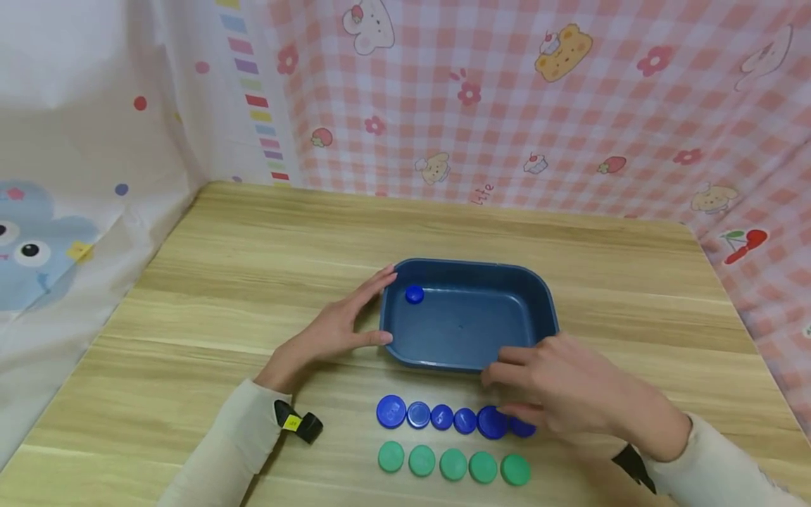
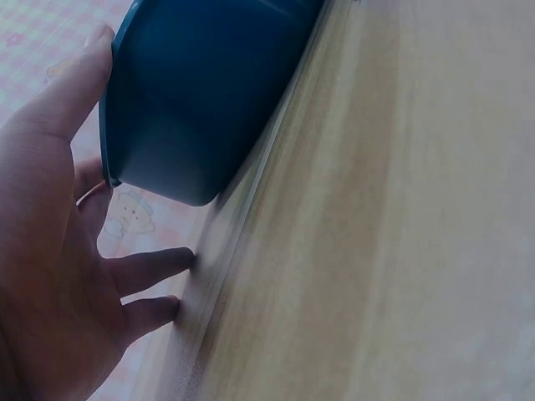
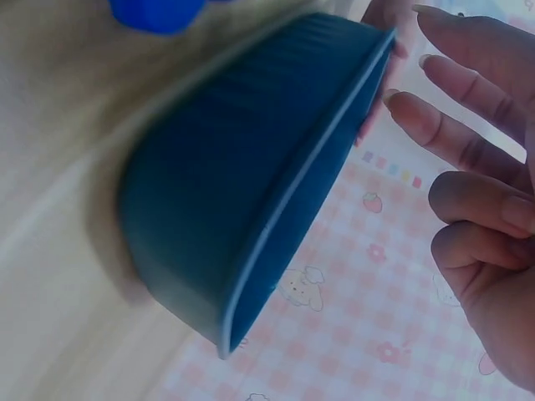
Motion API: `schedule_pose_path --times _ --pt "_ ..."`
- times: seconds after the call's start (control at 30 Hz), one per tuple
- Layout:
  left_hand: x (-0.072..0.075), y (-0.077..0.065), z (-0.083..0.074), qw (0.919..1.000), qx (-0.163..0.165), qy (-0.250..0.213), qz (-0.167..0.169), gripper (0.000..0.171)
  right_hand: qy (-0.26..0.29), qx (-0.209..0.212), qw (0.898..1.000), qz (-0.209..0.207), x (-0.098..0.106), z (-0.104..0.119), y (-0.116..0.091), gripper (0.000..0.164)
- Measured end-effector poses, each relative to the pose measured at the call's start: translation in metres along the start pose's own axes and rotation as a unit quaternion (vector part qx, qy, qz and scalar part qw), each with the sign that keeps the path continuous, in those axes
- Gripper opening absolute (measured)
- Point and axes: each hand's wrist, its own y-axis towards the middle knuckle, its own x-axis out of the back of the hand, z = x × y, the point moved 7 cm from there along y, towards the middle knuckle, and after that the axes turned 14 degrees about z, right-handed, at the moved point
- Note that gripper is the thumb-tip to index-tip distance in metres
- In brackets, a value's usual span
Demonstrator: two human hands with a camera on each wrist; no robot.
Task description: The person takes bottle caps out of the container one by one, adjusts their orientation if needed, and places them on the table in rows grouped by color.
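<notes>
A dark blue rectangular tub stands on the table with one blue bottle cap inside at its far left corner. My left hand is at the tub's left end, thumb and fingertips touching the rim with fingers fairly straight. My right hand hovers over the tub's near right corner and the right end of a row of blue caps. It partly covers the rightmost cap. In the right wrist view, the right thumb and two fingers are extended with nothing between them, the other fingers bent.
A row of several green caps lies nearer me than the blue row. The wooden table meets a pink checked cloth at the back and a white cloth at the left. A small black device is strapped at the left wrist.
</notes>
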Motion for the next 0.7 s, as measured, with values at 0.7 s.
schedule_pose_path --times 0.7 --pt "0.001 -0.002 -0.001 0.9999 0.008 -0.008 0.001 0.088 -0.065 0.004 0.997 0.049 0.024 -0.045 0.061 0.031"
